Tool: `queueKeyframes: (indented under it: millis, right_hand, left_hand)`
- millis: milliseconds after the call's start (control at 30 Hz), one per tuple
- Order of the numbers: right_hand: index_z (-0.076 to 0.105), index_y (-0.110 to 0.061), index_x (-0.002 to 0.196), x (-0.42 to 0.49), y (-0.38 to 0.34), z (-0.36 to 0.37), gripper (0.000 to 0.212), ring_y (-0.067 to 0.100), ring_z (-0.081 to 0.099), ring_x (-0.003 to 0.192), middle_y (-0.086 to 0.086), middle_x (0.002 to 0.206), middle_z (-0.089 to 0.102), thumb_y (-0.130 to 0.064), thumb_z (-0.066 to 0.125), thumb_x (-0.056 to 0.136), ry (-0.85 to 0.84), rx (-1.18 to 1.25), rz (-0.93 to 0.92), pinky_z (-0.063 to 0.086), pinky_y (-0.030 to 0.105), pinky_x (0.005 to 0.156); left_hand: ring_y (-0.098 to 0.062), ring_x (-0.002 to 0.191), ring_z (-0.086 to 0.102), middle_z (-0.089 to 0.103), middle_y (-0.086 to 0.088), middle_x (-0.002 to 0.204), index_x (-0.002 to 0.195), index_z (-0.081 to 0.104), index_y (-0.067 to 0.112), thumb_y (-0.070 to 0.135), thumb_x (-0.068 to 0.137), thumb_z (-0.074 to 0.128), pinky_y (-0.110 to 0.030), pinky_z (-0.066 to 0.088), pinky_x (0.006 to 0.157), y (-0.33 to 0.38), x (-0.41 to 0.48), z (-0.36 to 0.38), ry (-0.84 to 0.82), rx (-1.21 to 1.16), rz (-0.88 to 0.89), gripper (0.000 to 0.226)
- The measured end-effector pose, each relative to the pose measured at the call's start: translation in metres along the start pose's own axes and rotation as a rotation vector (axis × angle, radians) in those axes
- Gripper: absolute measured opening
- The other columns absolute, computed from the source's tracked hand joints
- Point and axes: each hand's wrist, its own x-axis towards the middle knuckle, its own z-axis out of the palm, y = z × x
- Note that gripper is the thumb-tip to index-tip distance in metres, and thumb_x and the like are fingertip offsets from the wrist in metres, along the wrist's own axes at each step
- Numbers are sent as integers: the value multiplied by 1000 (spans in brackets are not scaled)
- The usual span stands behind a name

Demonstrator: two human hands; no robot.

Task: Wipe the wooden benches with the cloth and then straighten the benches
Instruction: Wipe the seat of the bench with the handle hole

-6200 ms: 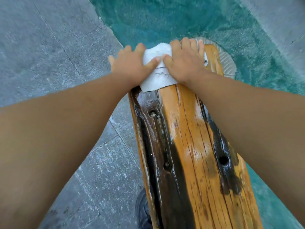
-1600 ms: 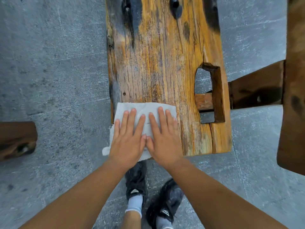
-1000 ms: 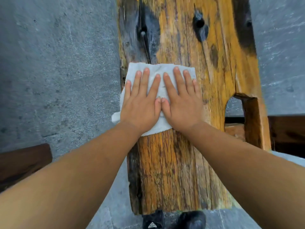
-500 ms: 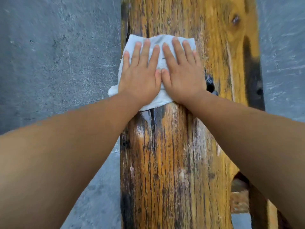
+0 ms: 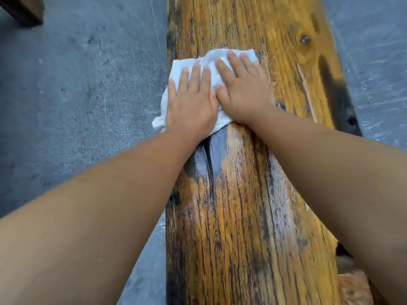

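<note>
A long wooden bench (image 5: pixel 253 216), orange with dark streaks and knots, runs away from me down the middle of the view. A white cloth (image 5: pixel 211 57) lies on its left half, with one corner hanging over the left edge. My left hand (image 5: pixel 191 102) and my right hand (image 5: pixel 242 89) lie side by side on the cloth. Both palms are flat and the fingers are spread, pressing it onto the wood. The plank between the cloth and me looks wet and glossy.
Grey stone paving (image 5: pixel 77 84) lies on both sides of the bench. The dark end of another wooden piece (image 5: pixel 22 9) shows at the top left corner. A notch in the bench (image 5: pixel 343 254) sits at the lower right, partly behind my right forearm.
Both hands have slid the cloth further along the bench, away from the near end. The cloth has bunched a little under the fingers, and a wet trail lies behind it.
</note>
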Motion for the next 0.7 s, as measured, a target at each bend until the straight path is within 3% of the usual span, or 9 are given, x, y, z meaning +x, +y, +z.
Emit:
queueKeyframes:
  millis: [267,700]
  right_hand:
    - [20,-23,157,-111,-20,1,59,28,8,153,8,166,13,-44,22,102,-17,43,58,8,48,123]
    - [5,-19,159,-404,-32,-4,63,29,-12,152,12,166,-5,-43,20,103,-183,120,125,3,50,123]
  left_hand:
    - [-24,150,11,14,-3,163,155,18,22,38,100,23,-52,10,119,24,-104,1,-21,-11,-3,57]
    - [-30,151,2,6,-11,164,156,12,15,41,101,17,-57,10,119,97,-364,15,-156,30,128,61]
